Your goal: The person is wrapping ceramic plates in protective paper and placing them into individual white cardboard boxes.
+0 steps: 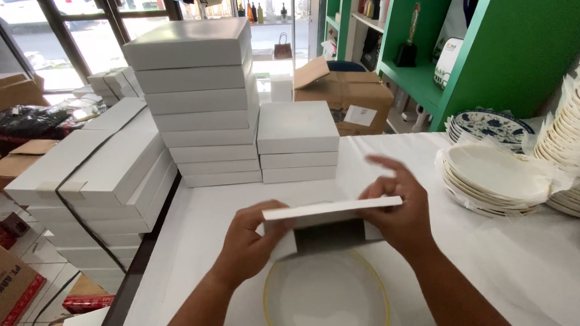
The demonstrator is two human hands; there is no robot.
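Both my hands hold a flat white cardboard box (330,210) a little above the table, seen edge-on with its dark inside showing underneath. My left hand (251,238) grips its left end. My right hand (398,210) grips the right end, with the upper fingers spread. Right below the box, a white plate with a thin yellow rim (325,297) lies on the white table (196,230).
Tall stack of white boxes (198,102) and a shorter stack (298,143) stand at the back. Bundled flat boxes (104,169) lie left. White bowls (489,175), patterned plates (491,125) and stacked plates (575,146) sit right. A green shelf (453,41) and brown cartons (352,93) lie beyond.
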